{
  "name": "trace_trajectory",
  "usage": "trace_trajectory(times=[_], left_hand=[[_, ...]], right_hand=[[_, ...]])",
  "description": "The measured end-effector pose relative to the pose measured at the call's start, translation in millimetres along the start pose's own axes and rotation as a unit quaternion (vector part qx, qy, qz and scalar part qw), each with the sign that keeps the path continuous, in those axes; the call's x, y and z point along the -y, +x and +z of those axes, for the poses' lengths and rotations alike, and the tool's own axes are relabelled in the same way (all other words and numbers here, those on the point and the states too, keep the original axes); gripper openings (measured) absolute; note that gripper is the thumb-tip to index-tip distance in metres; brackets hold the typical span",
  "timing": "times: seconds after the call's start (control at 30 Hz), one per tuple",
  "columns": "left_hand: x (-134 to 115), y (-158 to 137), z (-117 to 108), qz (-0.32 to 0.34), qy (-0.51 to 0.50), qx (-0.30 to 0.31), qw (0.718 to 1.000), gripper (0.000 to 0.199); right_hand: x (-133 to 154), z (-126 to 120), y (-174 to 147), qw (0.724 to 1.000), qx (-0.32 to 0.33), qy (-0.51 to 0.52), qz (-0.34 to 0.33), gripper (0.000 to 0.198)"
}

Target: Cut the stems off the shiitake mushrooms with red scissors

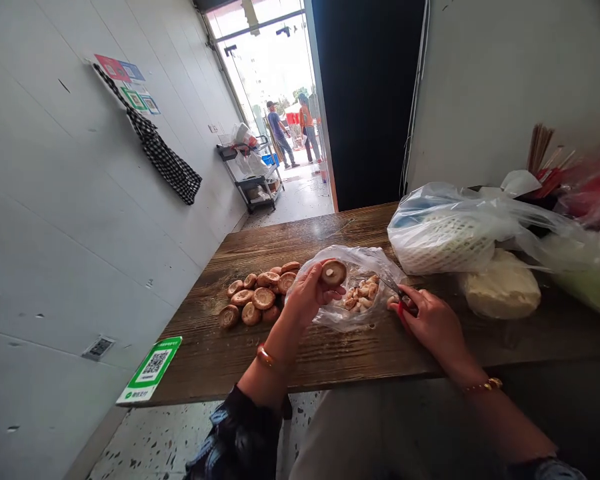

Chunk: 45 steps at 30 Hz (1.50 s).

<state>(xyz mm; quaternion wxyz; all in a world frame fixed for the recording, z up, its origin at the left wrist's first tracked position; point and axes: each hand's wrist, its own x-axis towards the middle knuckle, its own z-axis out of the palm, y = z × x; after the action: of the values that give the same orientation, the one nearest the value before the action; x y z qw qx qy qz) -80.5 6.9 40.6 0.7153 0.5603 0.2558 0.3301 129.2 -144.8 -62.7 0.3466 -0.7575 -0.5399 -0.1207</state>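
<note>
My left hand [307, 293] grips a brown mushroom [334, 273] by its edge, its pale underside and cut stem facing me. My right hand [433, 323] is closed round the red handles of a pair of scissors [391, 285], whose blades point left toward the mushroom without touching it. Beneath both hands lies an opened clear plastic bag [347, 325] with pale cut mushroom stems [363, 293] inside. Left of the bag, a heap of brown mushroom caps [263, 298] rests on the dark wooden table [330, 363].
At the table's right stand a filled plastic bag [440, 230], a wrapped pale block [503, 287] and a bundle of sticks [539, 148]. A green QR-code card [153, 369] sits at the left edge. Beyond are a cart [255, 177] and two people in the doorway.
</note>
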Motion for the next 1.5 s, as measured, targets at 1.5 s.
trace_trajectory(times=[1.5], left_hand=[[33,4,-1,-0.033,-0.036,0.115,0.992,0.044]], right_hand=[[67,-75,30,0.964,0.166,-0.155,-0.139,0.036]])
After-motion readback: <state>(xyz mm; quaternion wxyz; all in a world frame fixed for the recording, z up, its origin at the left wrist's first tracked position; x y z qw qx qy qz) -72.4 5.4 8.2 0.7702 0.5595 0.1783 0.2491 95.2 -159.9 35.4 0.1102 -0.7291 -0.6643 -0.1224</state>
